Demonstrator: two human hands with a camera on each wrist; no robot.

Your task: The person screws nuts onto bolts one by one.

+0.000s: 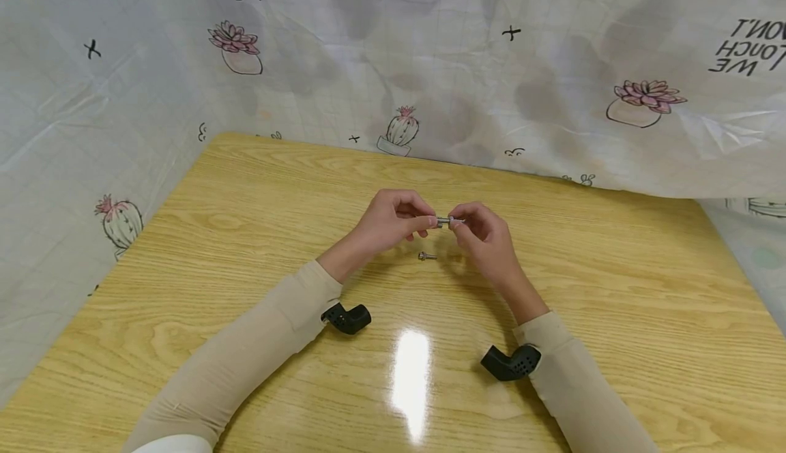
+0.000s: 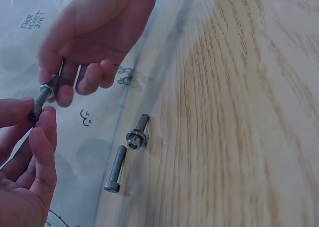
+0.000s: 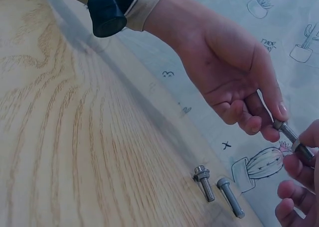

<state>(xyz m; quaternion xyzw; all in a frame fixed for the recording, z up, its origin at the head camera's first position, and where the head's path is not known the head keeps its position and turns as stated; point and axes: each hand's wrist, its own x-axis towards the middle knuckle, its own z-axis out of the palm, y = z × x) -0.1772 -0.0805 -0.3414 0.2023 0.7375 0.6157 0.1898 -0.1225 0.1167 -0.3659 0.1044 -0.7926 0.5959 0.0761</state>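
Between the two hands is a metal bolt [image 1: 444, 221] with a nut [image 2: 46, 91] on its threaded shank. My left hand [image 1: 389, 221] pinches the bolt's head end between thumb and fingers. From the other side my right hand [image 1: 488, 238] pinches the nut end with thumb and forefinger, partly covering it. On the tabletop below lies a second bolt [image 1: 426, 256] with a nut or washer close to its head. Beside it, the wrist views show a plain socket-head bolt [image 3: 231, 198] with a bare shank; I cannot clearly make it out in the head view.
The wooden table [image 1: 276, 187] has a glossy patch of reflected light toward the front. A white sheet [image 1: 430, 64] printed with cacti hangs behind and at the sides. Black camera mounts [image 1: 348, 318] sit on both sleeved wrists.
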